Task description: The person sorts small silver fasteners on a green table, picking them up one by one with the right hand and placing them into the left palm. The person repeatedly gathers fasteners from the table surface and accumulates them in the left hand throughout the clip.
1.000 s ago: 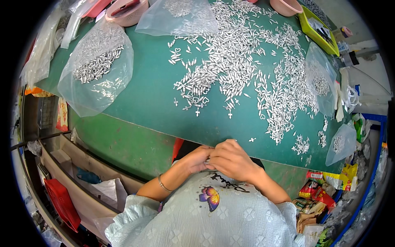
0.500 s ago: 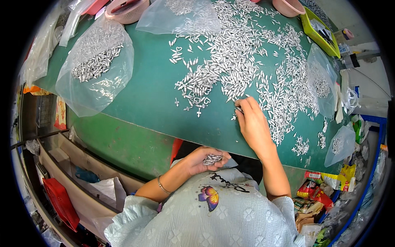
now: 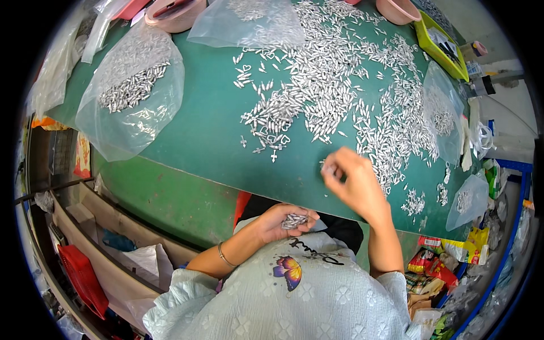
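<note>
Below the table's front edge, my left hand (image 3: 283, 221) is cupped around a small heap of silver bullet-shaped metal pieces (image 3: 294, 221). Over the green table (image 3: 226, 158), my right hand (image 3: 358, 182) has its fingers curled together; whatever they pinch is hidden or too small to name. Just beyond it spreads a large scatter of the same silver pieces (image 3: 328, 85). Several cross-shaped and heart-shaped metal pieces (image 3: 274, 137) lie at the near left edge of the scatter. A small separate cluster (image 3: 414, 202) sits right of my right hand.
A clear plastic bag of silver pieces (image 3: 133, 90) lies at the left, another bag (image 3: 246, 22) at the back. Pink baskets (image 3: 175, 17) and a yellow-green tray (image 3: 439, 45) stand along the far side. Smaller bags (image 3: 468, 201) lie at the right. A drawer (image 3: 124, 232) stands below left.
My right hand has drawn back from the edge of the scatter toward me and slightly right, its fingers curling in. The left hand has hardly moved.
</note>
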A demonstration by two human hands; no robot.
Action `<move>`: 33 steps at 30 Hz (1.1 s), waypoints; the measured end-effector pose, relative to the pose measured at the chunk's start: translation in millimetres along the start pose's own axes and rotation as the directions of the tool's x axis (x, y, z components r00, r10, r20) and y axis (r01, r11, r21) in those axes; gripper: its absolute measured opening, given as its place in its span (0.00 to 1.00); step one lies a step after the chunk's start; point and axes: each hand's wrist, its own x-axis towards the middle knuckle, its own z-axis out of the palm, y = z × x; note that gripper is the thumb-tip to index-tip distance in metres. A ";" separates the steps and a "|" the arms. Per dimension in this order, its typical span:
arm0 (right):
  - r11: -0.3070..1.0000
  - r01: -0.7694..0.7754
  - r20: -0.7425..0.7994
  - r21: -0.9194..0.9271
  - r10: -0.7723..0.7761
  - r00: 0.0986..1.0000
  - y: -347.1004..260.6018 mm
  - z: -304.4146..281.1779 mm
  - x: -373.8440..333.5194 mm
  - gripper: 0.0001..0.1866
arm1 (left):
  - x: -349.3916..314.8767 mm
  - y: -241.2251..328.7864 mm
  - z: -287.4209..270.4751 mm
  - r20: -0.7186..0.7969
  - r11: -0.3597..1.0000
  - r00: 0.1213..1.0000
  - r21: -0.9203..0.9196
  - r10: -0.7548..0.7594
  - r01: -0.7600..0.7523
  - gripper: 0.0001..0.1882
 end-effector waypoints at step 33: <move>0.867 0.140 -0.212 -0.477 -0.268 0.940 36.5 10.6 16.0 0.22 | -6.4 -15.4 19.9 -0.186 1.000 0.982 0.004 0.025 -0.024 0.14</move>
